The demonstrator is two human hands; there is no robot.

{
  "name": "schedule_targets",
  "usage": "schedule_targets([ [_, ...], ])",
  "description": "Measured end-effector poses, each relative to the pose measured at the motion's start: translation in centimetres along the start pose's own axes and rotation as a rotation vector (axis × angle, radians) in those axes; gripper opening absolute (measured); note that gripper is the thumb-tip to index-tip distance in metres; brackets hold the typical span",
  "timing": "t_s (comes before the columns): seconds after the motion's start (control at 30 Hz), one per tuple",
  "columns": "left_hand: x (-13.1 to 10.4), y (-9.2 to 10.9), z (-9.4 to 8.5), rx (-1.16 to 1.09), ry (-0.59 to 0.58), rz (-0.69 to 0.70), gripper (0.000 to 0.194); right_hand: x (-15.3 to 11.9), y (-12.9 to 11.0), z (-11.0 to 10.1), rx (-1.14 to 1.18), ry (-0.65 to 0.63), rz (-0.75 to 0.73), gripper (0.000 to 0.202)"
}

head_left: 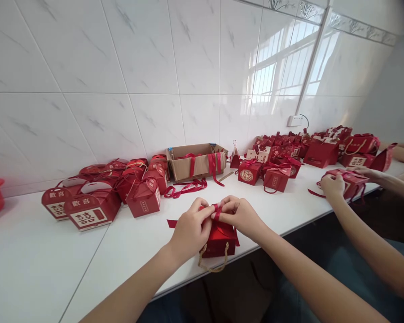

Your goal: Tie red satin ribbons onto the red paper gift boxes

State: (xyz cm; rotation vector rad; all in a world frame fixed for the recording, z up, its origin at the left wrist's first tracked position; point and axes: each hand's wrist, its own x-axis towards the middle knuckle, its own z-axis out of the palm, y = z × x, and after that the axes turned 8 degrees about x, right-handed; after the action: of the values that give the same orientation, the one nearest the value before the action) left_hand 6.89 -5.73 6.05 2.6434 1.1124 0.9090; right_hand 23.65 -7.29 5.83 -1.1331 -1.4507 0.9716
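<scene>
my left hand and right hand, fingertips nearly together, pinch the red ribbon atop the red box, lower centre; its gold-cord handle faces the bottom edge, long axis unclear under my fingers.

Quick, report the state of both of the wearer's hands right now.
Left hand: closed, pinching red ribbon on top of the small red box.
Right hand: closed, pinching the same ribbon from the other side.
</scene>
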Motion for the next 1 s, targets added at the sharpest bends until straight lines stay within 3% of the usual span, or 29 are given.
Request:
schedule_targets([
  [0.17, -0.6, -0.2, 0.2, -0.009, -0.091, 0.030, 0.028, 0.2, 0.4, -0.2, -0.124, -0.060, 0.025, 0.009],
  [0.37, 0.4, -1.7, 0.2, -0.210, -0.106, 0.148, 0.031, 0.7, 0.1, -0.9, -0.216, -0.217, 0.094, 0.015],
  [0.6, 1.1, -2.2, 0.2, -0.273, -0.090, 0.117, 0.022, 0.6, -1.1, -1.1, -0.288, -0.294, 0.028, 0.016],
  [0.73, 0.5, -2.8, 0.4, -0.270, -0.023, 0.132, 0.020, 0.4, -1.3, -1.0, -0.251, -0.284, 0.047, 0.012],
  [1.0, -0.2, -3.3, -0.4, -0.078, -0.067, 0.053, 0.017, -0.2, -1.0, -1.3, -0.321, -0.204, 0.021, 0.011],
])
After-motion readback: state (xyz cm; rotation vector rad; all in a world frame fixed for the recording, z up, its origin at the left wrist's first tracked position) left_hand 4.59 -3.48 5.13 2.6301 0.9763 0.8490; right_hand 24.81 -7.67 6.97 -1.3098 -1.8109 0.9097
